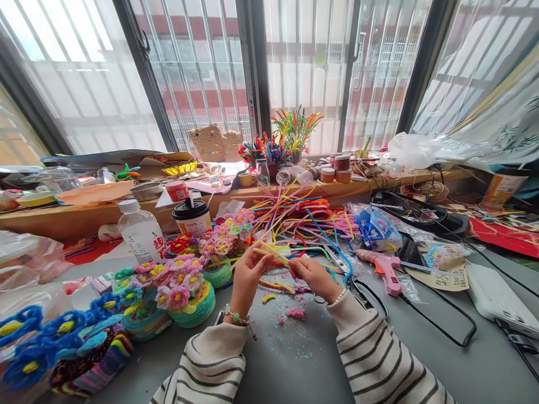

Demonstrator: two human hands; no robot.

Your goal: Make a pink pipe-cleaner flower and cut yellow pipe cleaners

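Observation:
Between my two hands are pale yellow pipe cleaners (280,257), held above the grey table. My left hand (249,270) pinches them near one end, fingers closed. Closed as well, my right hand (312,274) grips them at the other side with thumb and fingertips. How many strands there are is hard to make out. Below lie small pink fuzzy pieces (296,313), a short yellow curved piece (268,298) and scattered glitter. Just beyond my hands spreads a pile of coloured pipe cleaners (286,210).
Flower pots of pink fuzzy blooms (181,283) and blue flowers (65,325) crowd the left, beside a plastic bottle (141,233) and a lidded cup (192,219). To the right lie a pink glue gun (384,269), a blue packet (377,227) and a white power bank (503,297) with cables.

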